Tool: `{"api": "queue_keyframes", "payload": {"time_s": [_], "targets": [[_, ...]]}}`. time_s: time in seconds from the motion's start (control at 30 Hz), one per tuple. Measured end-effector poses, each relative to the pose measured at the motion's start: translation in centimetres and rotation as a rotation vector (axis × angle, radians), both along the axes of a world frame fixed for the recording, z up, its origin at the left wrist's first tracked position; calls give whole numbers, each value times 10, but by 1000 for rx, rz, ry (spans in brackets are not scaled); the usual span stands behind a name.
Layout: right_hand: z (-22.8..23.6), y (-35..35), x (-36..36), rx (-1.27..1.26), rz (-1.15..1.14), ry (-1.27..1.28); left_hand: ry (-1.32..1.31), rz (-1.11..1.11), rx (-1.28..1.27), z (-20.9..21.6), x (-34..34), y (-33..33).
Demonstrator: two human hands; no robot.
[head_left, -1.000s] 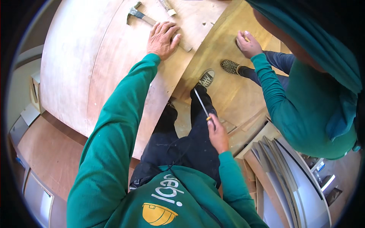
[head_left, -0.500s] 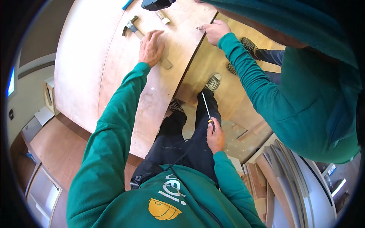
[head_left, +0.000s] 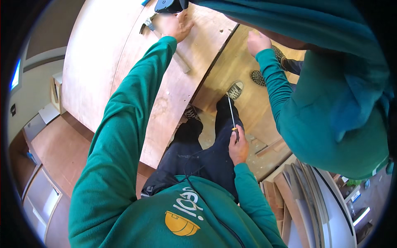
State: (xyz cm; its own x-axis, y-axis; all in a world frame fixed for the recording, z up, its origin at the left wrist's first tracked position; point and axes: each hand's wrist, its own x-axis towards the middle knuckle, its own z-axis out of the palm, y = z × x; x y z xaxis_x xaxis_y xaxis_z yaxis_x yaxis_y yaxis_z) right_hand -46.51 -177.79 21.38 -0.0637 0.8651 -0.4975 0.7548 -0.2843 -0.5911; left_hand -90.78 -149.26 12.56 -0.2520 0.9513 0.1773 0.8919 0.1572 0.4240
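Observation:
My left hand (head_left: pixel 178 27) reaches to the far part of the wooden panel (head_left: pixel 136 82), over the hammer (head_left: pixel 180 62). The hammer's head shows left of the hand and its handle end shows below it. The fingers are partly smeared, so their grip is unclear. A dark object (head_left: pixel 168 5) lies just beyond them at the top edge. Low in front of my right thigh, my right hand (head_left: pixel 239 146) is closed on a screwdriver (head_left: pixel 232 115). Its long metal shaft points away from me, and its handle is yellow and dark.
A co-worker in green stands at right, one hand (head_left: pixel 258 43) off the panel's edge. Curved boards (head_left: pixel 289 194) are stacked at lower right. A wood strip (head_left: pixel 271 146) lies on the floor. Brown panels (head_left: pixel 62 153) stand at left.
My left hand has moved farther away and right, across the hammer; a short light cylinder there is now hidden. The co-worker's hand has drawn back right from the panel edge. My right hand still holds the screwdriver.

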Motion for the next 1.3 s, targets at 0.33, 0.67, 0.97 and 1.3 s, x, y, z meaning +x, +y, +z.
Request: {"api": "queue_keyframes", "payload": {"time_s": [0.33,0.67,0.97,1.3], "targets": [[0,4,6,54,-14,25,-36,87,-204,12,3,-18],[4,8,6,61,-2,9,201,-32,-43,13,38,-22],[16,22,1,-14,-21,12,118,10,14,26,30,-26],[8,11,-6,7,-10,-45,-35,113,33,36,31,-105]]}}
